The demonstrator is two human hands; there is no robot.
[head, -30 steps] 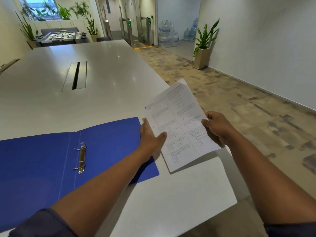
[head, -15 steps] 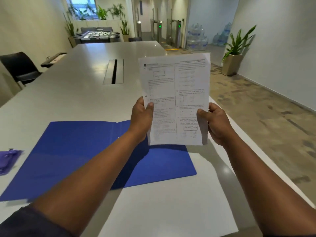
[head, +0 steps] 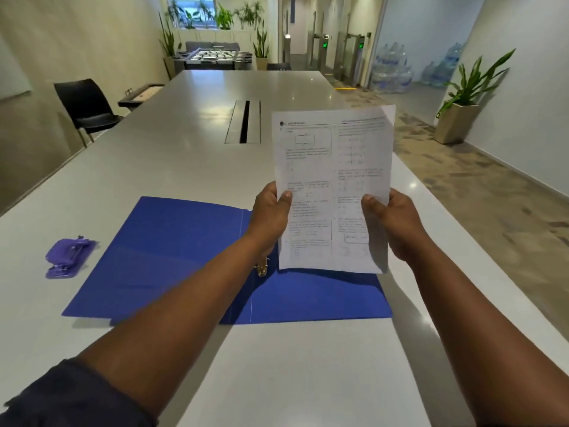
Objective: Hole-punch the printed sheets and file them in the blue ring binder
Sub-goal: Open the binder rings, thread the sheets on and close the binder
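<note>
I hold the printed sheets (head: 332,180) upright in front of me, above the table. My left hand (head: 272,217) grips their left edge and my right hand (head: 391,224) grips the right edge. Beneath them the blue ring binder (head: 184,257) lies open and flat on the white table (head: 154,155). Its metal ring mechanism (head: 261,269) shows just under my left wrist, partly hidden. A purple hole punch (head: 69,257) sits on the table to the left of the binder.
A cable slot (head: 244,121) is set into the table's middle, beyond the sheets. A black chair (head: 86,109) stands at the table's left side. A potted plant (head: 462,109) stands by the right wall. The table's right edge runs close to my right arm.
The sheets went from tilted at the table's right edge to upright in both hands over the binder. My view swung left, bringing the hole punch fully into sight.
</note>
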